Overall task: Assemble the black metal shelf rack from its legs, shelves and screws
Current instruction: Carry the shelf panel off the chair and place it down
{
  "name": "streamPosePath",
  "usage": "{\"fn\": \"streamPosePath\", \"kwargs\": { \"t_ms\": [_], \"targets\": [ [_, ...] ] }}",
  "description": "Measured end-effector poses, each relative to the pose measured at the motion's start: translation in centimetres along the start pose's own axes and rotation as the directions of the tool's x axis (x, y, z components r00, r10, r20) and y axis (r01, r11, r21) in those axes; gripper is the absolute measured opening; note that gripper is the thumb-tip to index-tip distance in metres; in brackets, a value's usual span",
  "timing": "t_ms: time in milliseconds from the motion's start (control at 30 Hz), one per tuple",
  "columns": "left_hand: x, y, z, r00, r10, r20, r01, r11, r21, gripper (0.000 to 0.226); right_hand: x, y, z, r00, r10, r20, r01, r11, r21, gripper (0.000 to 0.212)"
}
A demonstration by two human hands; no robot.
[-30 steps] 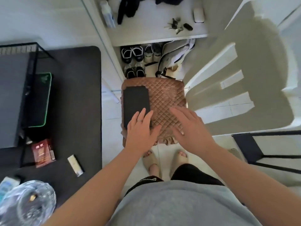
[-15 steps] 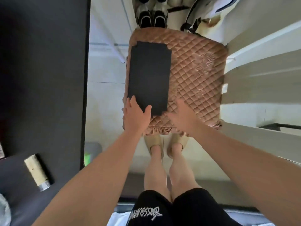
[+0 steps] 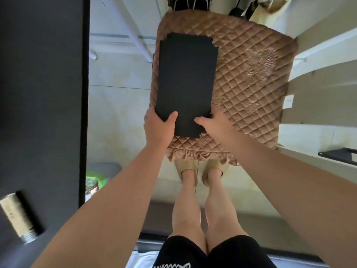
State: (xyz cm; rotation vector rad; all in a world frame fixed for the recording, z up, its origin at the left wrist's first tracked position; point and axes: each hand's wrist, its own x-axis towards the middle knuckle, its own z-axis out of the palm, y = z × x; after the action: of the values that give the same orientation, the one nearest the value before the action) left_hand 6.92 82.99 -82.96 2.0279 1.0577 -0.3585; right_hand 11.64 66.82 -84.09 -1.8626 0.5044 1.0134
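**Both hands on the shelf**

I grip the black shelf panel (image 3: 186, 82) at its near corners, left hand (image 3: 158, 126) and right hand (image 3: 214, 128) clamped on it, thumbs on top. It stretches away from my grip over a brown quilted cushion (image 3: 251, 74). A black tabletop (image 3: 38, 93) lies left of my left hand.

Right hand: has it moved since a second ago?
Yes. Against the quilted cushion, the right hand went left, off the bare quilting, onto the near right corner of the black shelf panel, which it grips.
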Motion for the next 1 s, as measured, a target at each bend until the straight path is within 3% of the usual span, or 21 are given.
{"fn": "streamPosePath", "kwargs": {
  "t_ms": [133,267,500,767,867,1000],
  "targets": [
    [-1.5,1.1,-1.8,0.969,-0.098,0.225,0.122,0.988,-0.095,0.075,-2.7,-0.2,-1.7,0.997,0.038,-0.070,-0.032,0.996,0.083,0.053],
    [-3.8,2.0,-4.0,0.847,-0.222,0.482,0.351,0.916,-0.195,0.082,-6.9,0.3,-3.4,0.997,0.049,-0.055,-0.038,0.982,0.185,0.048],
    [-10.4,3.2,-8.2,0.718,-0.161,0.678,0.448,0.852,-0.272,0.053,-16.0,-0.1,-5.1,0.993,0.096,-0.061,-0.070,0.939,0.337,0.041],
    [-17.8,7.9,-13.0,0.762,0.026,0.647,0.242,0.915,-0.322,0.049,-26.3,-2.8,-8.0,0.969,-0.043,-0.242,0.133,0.919,0.371,0.040],
    [-19.6,10.8,-14.5,0.800,0.157,0.579,0.071,0.934,-0.351,0.055,-29.7,-4.7,-9.8,0.921,-0.141,-0.362,0.273,0.898,0.346,0.036],
    [-22.0,15.0,-15.9,0.777,0.338,0.531,-0.085,0.892,-0.444,0.054,-34.1,-6.8,-12.5,0.838,-0.225,-0.497,0.416,0.853,0.314,0.033]
  ]
}}
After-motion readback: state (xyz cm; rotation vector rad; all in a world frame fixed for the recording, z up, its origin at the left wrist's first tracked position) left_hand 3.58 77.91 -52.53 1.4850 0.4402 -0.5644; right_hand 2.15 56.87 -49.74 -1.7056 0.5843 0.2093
